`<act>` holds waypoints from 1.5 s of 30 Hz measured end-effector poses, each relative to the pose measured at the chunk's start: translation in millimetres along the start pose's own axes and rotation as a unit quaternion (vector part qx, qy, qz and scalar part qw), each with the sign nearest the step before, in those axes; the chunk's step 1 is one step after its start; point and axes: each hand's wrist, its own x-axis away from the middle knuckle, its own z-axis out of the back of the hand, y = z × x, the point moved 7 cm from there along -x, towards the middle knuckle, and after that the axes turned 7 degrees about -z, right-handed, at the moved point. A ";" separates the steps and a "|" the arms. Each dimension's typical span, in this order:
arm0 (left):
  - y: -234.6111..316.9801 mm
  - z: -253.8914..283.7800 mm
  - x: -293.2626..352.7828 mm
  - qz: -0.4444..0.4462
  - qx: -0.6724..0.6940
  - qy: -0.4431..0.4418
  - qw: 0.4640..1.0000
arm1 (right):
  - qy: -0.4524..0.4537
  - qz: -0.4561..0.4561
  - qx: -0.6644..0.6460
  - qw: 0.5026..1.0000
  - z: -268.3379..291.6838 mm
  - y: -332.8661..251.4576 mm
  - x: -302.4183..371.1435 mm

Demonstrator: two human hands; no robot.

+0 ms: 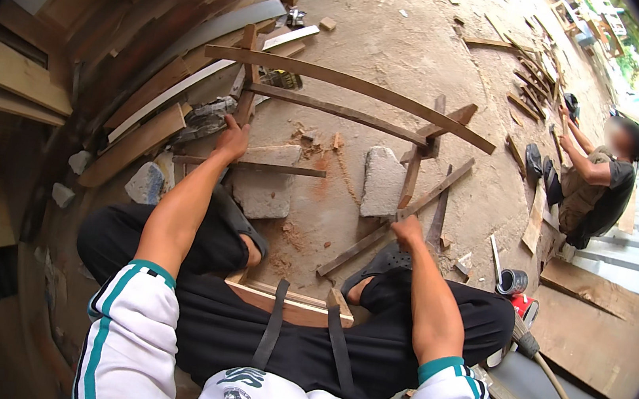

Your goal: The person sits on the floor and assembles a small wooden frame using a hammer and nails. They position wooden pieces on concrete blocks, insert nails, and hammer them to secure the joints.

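Note:
A wooden frame of slender brown bars stands tilted in front of me, with a long slat (327, 75) across its top and a thinner rail (338, 114) below. My left hand (232, 141) is closed round the lower part of its left leg (249, 79). At the lower end of the right leg (412, 175), my right hand (409, 232) is closed, its fingers partly hidden. A loose wooden strip (449, 185) runs slanting beside the right hand. Another strip (283, 169) lies near my left wrist, across a pale concrete block (263, 192). A second block (382, 182) sits under the frame's right side.
Planks and offcuts (146, 118) are piled on the left. Scattered wood scraps (533, 82) lie at the far right, where another person (604, 187) sits working. A dark can (513, 281) and wide boards (600, 322) are at the right. Sawdust (313, 187) marks the floor.

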 end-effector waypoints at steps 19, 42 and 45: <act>-2.5 4.7 -13.3 -0.003 0.011 -0.044 0.999 | 0.191 0.358 0.028 0.914 -107.0 -164.7 99.6; 10.0 12.0 -25.2 -0.015 0.038 -0.035 0.999 | 0.086 0.149 0.000 0.985 -106.0 -53.8 68.7; 10.9 12.1 -22.7 -0.018 0.035 -0.033 0.999 | 0.089 0.136 0.004 0.987 -115.9 -46.1 66.5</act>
